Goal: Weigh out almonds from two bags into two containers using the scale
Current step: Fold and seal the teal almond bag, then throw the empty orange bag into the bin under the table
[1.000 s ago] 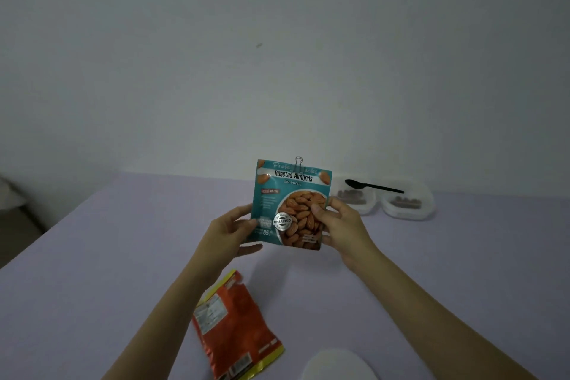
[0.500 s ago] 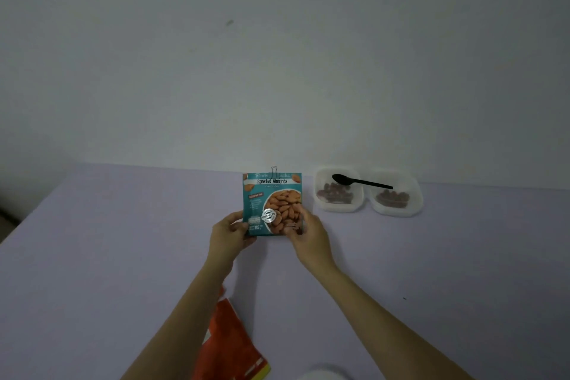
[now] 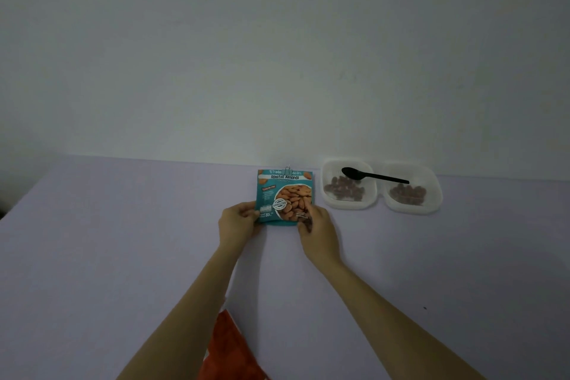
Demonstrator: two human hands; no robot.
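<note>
Almond bag (image 3: 283, 194) pinched upright between left hand (image 3: 237, 224) and right hand (image 3: 317, 231) — containers (image 3: 348, 205), spoon (image 3: 376, 176) across them, just beside.

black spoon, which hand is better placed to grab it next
Right, probably. The right hand holds the teal almond bag at its lower right corner, the side nearest the containers that the black spoon lies across. The left hand holds the far corner and would have to cross over.

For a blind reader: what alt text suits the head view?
A left hand and right hand hold a teal almond bag upright at a lilac table. Right of it, a black spoon lies across two white containers of almonds.
</note>
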